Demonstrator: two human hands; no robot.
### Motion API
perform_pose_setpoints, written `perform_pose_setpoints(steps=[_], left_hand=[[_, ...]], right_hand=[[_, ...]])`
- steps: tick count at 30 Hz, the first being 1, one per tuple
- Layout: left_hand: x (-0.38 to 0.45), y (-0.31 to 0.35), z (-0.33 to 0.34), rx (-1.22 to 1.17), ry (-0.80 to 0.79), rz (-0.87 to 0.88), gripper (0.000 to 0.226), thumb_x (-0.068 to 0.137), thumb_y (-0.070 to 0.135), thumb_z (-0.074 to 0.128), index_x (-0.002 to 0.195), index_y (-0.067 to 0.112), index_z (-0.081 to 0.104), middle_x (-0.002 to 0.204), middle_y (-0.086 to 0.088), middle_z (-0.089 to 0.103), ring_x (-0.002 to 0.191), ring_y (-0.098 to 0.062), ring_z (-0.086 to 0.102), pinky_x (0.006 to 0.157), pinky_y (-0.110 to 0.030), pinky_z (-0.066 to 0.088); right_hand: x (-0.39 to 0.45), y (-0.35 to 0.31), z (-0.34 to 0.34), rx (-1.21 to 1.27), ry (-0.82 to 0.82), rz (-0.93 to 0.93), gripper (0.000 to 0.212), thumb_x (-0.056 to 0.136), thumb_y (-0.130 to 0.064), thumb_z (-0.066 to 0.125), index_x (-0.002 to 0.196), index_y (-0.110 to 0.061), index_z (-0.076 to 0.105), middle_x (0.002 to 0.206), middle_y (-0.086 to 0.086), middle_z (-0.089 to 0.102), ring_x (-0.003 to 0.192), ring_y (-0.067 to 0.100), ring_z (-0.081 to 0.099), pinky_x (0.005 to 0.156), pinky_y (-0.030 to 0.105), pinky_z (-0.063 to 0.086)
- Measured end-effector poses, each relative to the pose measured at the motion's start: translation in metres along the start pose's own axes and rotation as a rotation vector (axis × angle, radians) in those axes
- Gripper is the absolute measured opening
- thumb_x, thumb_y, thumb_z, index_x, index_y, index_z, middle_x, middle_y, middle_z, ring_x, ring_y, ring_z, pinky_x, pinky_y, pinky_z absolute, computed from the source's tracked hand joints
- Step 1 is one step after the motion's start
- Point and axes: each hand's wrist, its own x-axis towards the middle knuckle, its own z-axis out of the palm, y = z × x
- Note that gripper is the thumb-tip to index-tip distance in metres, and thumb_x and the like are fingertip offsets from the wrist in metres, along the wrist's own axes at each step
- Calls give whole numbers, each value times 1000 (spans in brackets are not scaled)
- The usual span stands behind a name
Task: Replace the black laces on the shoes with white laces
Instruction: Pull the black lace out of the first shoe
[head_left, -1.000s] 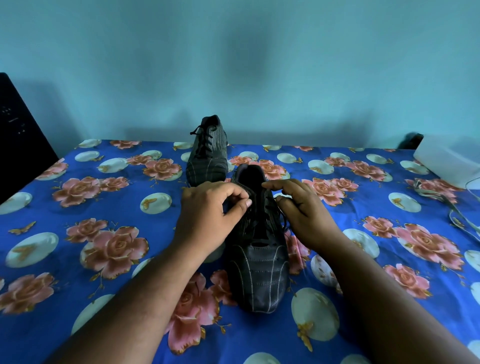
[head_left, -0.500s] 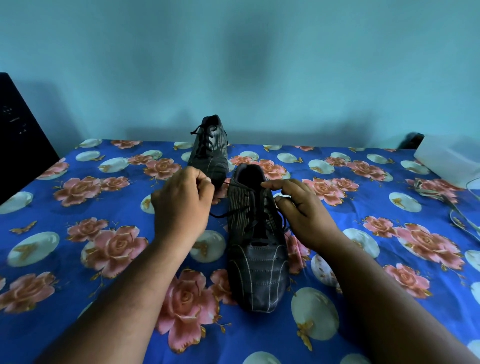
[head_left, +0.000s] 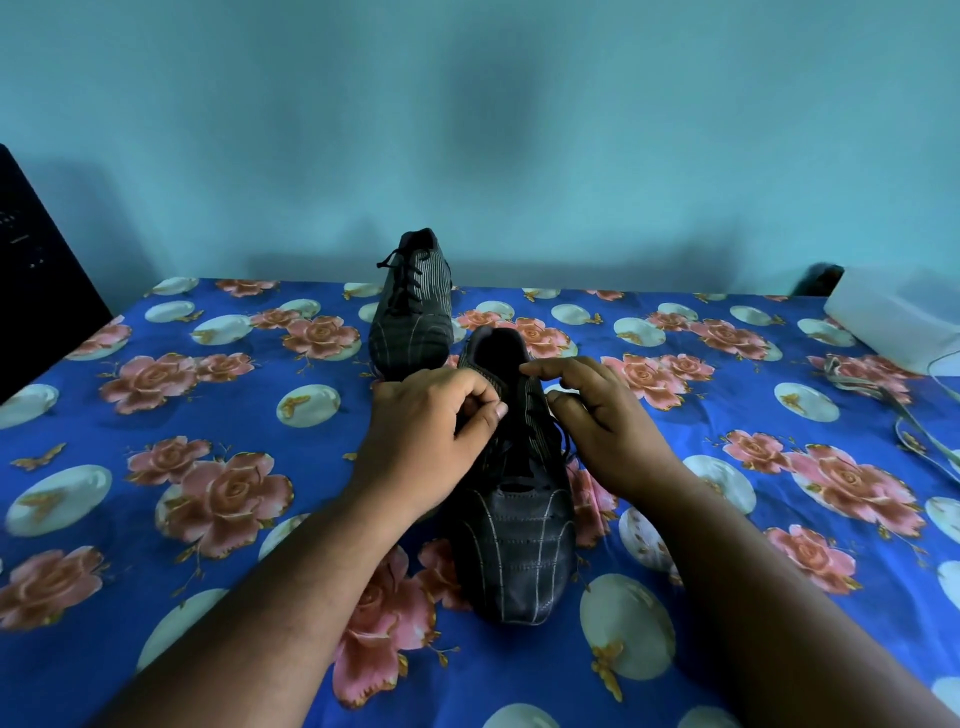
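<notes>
The left hand (head_left: 431, 431) is back at the near shoe (head_left: 514, 499), its thumb and curled fingers pinching at the upper eyelets on the shoe's left side. Half a second ago that hand was drawn out to the left with a length of black lace (head_left: 563, 444) stretched taut from the shoe; a second ago it was at the eyelets, as now. That reads as one pull finished and the next grip being taken, so the unlacing is moving down row by row and is far from done. Whether the pinch really has lace in it is hard to say, since the dark cord vanishes against the dark upper.

The right hand (head_left: 602, 421) steadies the shoe's other side, fingers bent and spread over the collar, holding nothing that shows. The near shoe lies toe toward the person on the flowered blue cloth (head_left: 156, 519). The far shoe (head_left: 413, 306), just beyond it, is fully laced in black. Pale cords that may be the white laces (head_left: 857, 376) lie well apart at the right.
</notes>
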Motion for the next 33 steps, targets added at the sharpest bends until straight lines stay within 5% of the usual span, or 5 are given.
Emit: perform_pose_setpoints(steps=[11, 14, 17, 25, 33], left_hand=[[10, -23, -30, -15, 182, -317, 15, 101, 31, 52, 87, 25, 54, 62, 21, 62, 70, 7, 61, 74, -38, 40], [6, -28, -25, 82, 80, -270, 26, 95, 52, 42, 102, 34, 58, 93, 12, 68, 94, -19, 67, 84, -46, 51], [4, -17, -15, 91, -22, -42, 50, 97, 57, 43, 136, 30, 60, 128, 4, 64, 115, -21, 61, 92, -50, 51], [3, 4, -2, -75, 175, 108, 13, 87, 29, 74, 87, 18, 81, 91, 10, 75, 85, -5, 69, 75, -36, 57], [7, -6, -12, -664, 246, -414, 27, 79, 32, 60, 67, 9, 53, 74, -13, 72, 82, -23, 75, 80, -56, 58]], right_hand=[[0, 2, 4, 28, -2, 6, 37, 93, -33, 43, 125, -41, 62, 119, -26, 57, 120, 16, 54, 104, 49, 43], [0, 3, 4, 37, -1, 18, 36, 94, -32, 44, 125, -39, 63, 120, -22, 58, 121, 15, 52, 104, 49, 43], [0, 4, 3, 32, -7, 19, 36, 95, -34, 44, 125, -41, 62, 118, -26, 56, 121, 13, 51, 104, 48, 43], [0, 4, 1, 24, -20, 14, 36, 96, -32, 43, 126, -42, 62, 119, -30, 54, 121, 11, 51, 103, 45, 44], [1, 6, 4, 36, 9, -1, 32, 95, -56, 48, 122, -45, 61, 123, -23, 59, 120, 14, 54, 102, 48, 45]])
